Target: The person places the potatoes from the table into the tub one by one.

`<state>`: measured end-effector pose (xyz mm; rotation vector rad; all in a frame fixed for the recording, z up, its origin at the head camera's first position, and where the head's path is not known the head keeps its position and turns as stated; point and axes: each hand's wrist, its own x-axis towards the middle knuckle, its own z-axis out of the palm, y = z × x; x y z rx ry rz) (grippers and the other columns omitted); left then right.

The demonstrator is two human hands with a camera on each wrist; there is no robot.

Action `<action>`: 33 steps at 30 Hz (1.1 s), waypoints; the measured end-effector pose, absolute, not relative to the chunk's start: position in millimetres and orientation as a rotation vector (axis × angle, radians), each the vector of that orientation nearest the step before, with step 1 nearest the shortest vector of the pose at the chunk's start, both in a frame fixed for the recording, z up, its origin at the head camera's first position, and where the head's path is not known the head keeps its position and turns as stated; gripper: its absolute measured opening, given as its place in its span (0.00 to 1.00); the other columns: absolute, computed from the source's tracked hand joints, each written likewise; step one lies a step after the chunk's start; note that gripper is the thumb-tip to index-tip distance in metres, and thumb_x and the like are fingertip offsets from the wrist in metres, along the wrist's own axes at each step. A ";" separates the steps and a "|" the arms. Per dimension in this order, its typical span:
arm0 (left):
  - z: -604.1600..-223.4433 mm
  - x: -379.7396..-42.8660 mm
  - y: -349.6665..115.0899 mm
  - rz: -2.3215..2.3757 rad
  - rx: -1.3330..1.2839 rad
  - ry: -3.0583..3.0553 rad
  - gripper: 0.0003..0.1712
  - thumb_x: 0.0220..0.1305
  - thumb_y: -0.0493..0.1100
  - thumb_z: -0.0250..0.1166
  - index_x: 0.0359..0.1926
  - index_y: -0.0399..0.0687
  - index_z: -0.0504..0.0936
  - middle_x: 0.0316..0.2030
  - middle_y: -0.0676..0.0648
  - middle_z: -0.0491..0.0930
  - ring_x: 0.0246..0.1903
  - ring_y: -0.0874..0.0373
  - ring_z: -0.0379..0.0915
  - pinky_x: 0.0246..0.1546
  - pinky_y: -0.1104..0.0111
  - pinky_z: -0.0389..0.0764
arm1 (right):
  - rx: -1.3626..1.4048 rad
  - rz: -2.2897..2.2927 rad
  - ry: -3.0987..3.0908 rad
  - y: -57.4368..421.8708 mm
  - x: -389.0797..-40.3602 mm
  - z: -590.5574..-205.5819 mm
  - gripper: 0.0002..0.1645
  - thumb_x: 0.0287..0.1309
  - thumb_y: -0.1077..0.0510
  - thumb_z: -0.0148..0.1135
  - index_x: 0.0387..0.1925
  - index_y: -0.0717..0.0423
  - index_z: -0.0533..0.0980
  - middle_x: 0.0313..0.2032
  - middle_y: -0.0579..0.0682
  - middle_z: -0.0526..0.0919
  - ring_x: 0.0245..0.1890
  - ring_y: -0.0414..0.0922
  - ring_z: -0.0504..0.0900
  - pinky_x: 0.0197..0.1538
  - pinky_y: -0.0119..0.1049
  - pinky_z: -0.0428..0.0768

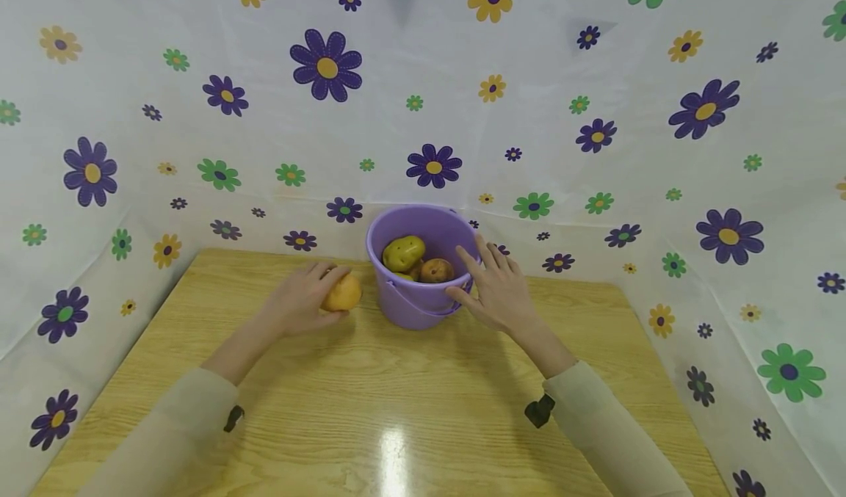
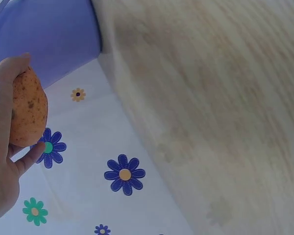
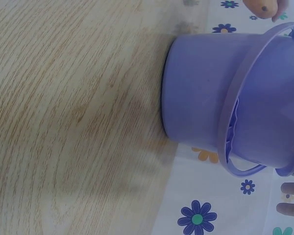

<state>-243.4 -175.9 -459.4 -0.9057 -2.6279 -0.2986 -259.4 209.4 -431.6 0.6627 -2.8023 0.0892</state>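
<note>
My left hand (image 1: 300,300) grips a rounded yellow-orange fruit (image 1: 344,293), left of the purple bucket (image 1: 415,313). Brown specks cover this fruit (image 2: 29,107) in the left wrist view, where the thumb and fingers curl round it; its exact kind is unclear. On the bucket's other side, my right hand (image 1: 499,291) has its fingers spread at the right rim; whether they touch it is hard to tell. Inside the bucket lie a lumpy yellow-green piece (image 1: 404,253) with small dimples and a brownish round piece (image 1: 437,270), with others partly hidden beneath.
The bucket stands near the back edge of a wooden table (image 1: 330,409). Its handle (image 3: 230,107) hangs down at the front. A white cloth (image 1: 370,130) printed with flowers rises behind the table and along both sides.
</note>
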 end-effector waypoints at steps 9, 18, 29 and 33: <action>-431.4 -249.4 -176.6 -0.243 -0.953 -2.540 0.46 0.55 0.58 0.80 0.68 0.40 0.75 0.54 0.36 0.82 0.49 0.41 0.83 0.51 0.50 0.90 | 0.661 0.074 -2.804 209.0 -259.8 -431.1 0.56 0.68 0.14 0.31 0.83 0.44 0.59 0.84 0.61 0.52 0.80 0.64 0.63 0.77 0.65 0.69; -412.0 -257.7 -173.8 -0.177 -0.976 -2.445 0.45 0.55 0.59 0.80 0.67 0.39 0.77 0.53 0.37 0.83 0.47 0.41 0.82 0.49 0.51 0.89 | 0.664 0.083 -2.802 209.3 -260.6 -431.9 0.59 0.66 0.12 0.26 0.83 0.43 0.59 0.84 0.61 0.52 0.80 0.65 0.63 0.77 0.66 0.69; -386.3 -264.9 -162.9 -0.128 -0.990 -2.465 0.48 0.58 0.60 0.77 0.72 0.41 0.73 0.57 0.34 0.82 0.52 0.38 0.82 0.53 0.46 0.88 | 0.659 0.081 -2.814 208.1 -258.3 -429.2 0.59 0.66 0.12 0.26 0.83 0.43 0.59 0.85 0.61 0.51 0.81 0.65 0.62 0.77 0.66 0.68; -379.7 -268.0 -156.7 -0.114 -1.017 -2.444 0.48 0.56 0.60 0.78 0.71 0.40 0.74 0.55 0.35 0.82 0.50 0.39 0.82 0.51 0.48 0.88 | 0.658 0.086 -2.825 208.0 -258.3 -429.6 0.57 0.68 0.14 0.31 0.83 0.43 0.58 0.85 0.60 0.49 0.81 0.65 0.61 0.78 0.66 0.67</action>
